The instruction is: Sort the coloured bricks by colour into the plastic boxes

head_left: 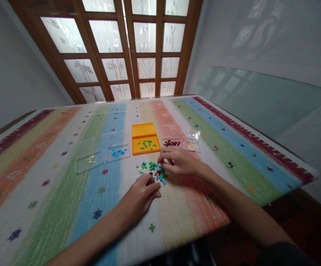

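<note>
A mixed pile of small building bricks (pixel 152 166) in green, blue, brown and a few other colours lies on the tablecloth between my hands. My left hand (pixel 141 194) rests at the pile's near left edge, its fingers curled in against the bricks. From the right, my right hand (pixel 180 161) reaches over the pile with thumb and fingers drawn together. Whatever either hand's fingertips hold is hidden or too small to make out. Just beyond the pile, an orange open case (pixel 144 130) has green bricks (pixel 145 145) in its near half.
Clear boxes flank the orange case: one with pale yellow pieces (pixel 91 159), another with blue bricks (pixel 118 152). To the right are a box of dark brown bricks (pixel 172 143) and a small box with yellow pieces (pixel 190 145). A striped tablecloth (pixel 58 199) covers the table.
</note>
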A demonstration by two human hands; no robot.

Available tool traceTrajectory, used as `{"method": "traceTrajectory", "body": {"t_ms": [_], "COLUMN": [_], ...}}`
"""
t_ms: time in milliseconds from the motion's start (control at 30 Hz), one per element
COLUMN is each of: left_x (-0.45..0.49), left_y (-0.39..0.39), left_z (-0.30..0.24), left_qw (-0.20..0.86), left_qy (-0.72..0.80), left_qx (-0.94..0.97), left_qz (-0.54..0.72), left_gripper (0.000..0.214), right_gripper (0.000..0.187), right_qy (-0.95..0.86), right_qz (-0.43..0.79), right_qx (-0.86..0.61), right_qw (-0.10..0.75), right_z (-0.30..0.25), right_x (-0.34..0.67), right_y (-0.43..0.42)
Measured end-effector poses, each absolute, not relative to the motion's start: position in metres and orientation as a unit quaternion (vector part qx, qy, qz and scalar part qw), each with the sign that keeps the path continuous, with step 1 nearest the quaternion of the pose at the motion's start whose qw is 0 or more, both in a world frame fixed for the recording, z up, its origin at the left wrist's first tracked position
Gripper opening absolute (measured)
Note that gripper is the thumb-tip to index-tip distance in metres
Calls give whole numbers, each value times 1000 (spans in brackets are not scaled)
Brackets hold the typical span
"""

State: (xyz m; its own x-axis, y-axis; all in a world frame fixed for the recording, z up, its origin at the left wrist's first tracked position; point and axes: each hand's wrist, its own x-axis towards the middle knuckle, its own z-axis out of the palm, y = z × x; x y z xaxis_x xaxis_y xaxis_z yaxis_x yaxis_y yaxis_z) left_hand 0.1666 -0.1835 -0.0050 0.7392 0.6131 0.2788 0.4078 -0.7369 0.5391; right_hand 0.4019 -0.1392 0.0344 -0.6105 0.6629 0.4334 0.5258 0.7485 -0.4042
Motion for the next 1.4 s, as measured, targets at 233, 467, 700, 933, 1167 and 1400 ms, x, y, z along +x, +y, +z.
{"method": "traceTrajectory", "body": {"t_ms": [233,467,700,933,1167,1400], "left_x": [170,170,166,164,166,167], "left_y": [-182,-181,-179,-175,-174,-172], "left_z": [-8,-3,-3,-5,-3,-5], "left_qw": [211,164,96,49,3,-47], "left_qy": [244,227,217,218,208,179], "left_qx": [916,939,950,959,962,967], "left_qz": [238,200,201,173,176,175], "left_gripper": [24,31,26,26,24,23], "right_gripper": [16,14,14,15,12,12], "right_qy": [-891,-894,-899,-900,-904,-902], "right_qz": [113,110,87,81,76,78], "right_qx": [-330,-329,-334,-339,-337,-344], "right_qw": [290,282,271,262,251,249], "right_z": [35,34,32,30,30,30], "right_x": [402,403,404,406,406,406], "right_y": [-139,-139,-137,-136,-137,-137]}}
